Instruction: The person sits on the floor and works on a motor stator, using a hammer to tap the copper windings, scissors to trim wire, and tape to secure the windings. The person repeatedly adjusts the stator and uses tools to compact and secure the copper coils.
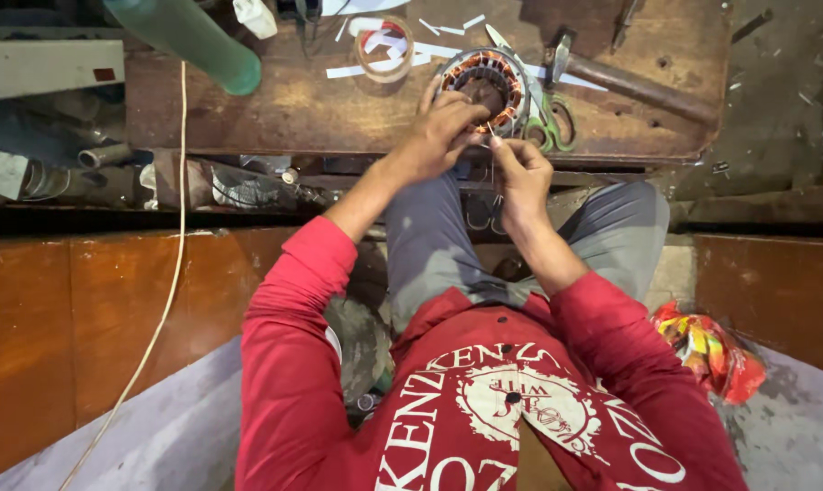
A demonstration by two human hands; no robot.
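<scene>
Both hands (480, 150) pinch wire — touching stator (484, 86).

Stator (484, 86) on workbench (339, 109), tape roll (384, 50) left, scissors (548, 118) and hammer (630, 82) right

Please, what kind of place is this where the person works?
Probably a small motor repair workshop. On the worn wooden bench lie a motor stator with copper windings, a hammer, scissors and a tape roll.
</scene>
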